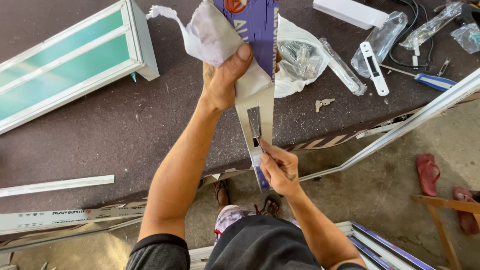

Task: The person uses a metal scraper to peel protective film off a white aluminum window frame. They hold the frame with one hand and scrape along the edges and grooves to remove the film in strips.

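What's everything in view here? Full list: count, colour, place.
aluminium profile: 1, silver with purple film, held upright at centre
peeled film: 1, white-grey, bunched in left hand
window frame: 1, white with green glass, table top left
plastic bags of hardware: several, clear or white, table top right
lock plate: 1, white, table right
keys: 1 small set, silver, table centre right
white strip: 1, table lower left
sandals: 2, red, floor right
table: 1, dark brown
left hand: grips profile and film
right hand: pinches at the profile's slot, lower down
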